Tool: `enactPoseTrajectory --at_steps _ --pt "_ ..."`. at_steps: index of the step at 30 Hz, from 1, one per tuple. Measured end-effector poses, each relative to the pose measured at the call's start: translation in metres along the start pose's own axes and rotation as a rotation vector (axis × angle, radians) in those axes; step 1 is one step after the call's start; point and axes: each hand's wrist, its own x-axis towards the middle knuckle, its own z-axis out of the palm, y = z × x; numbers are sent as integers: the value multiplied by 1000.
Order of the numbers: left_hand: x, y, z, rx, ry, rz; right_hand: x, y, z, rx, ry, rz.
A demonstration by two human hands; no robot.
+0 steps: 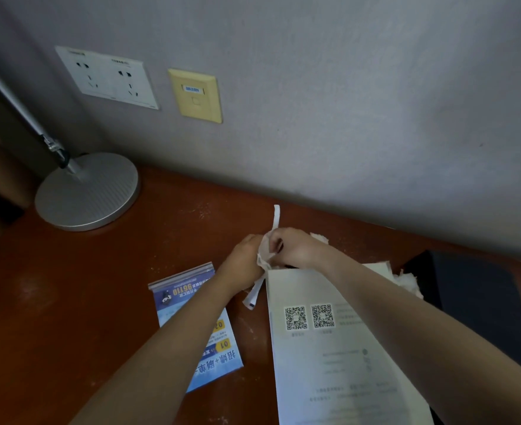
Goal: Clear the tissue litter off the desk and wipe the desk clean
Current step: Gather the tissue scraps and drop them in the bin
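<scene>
Both my hands meet over the middle of the brown desk (99, 286). My left hand (243, 262) grips a crumpled wad of white tissue (263, 259), with a strip hanging down below it. My right hand (293, 248) pinches a narrow white tissue strip (276, 217) that sticks up above the wad. More crumpled tissue litter (409, 282) lies on the desk to the right, behind my right forearm, and a small piece (320, 237) lies near the wall. Fine white crumbs speckle the desk surface.
A white printed sheet with two QR codes (329, 348) lies under my right forearm. A blue leaflet (191, 305) lies under my left forearm. A lamp's round silver base (87, 191) stands at the back left. A dark object (483, 302) sits at the right. Wall sockets (105, 76) are above.
</scene>
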Motion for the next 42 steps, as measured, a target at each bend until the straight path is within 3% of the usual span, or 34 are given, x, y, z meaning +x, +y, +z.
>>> enactPoseTrajectory --at_steps 10,19,23,28,32,36,42 --pt "10 22 -21 -84 112 -33 -7 -13 -17 164 142 62" --pt "42 63 5 -14 -120 11 -18 26 -42 42 208 243" --pt "48 67 21 50 -230 2 -23 35 -40 -59 84 352" --pt "52 69 21 1 -278 -34 -20 35 -42 54 58 394" --pt "50 69 11 -20 -220 -56 -16 31 -40 153 88 402" --pt "41 76 -9 -131 -148 -105 -21 20 -42 279 214 323" --pt "19 91 -34 -94 1 -46 -44 -6 -42 467 383 202"
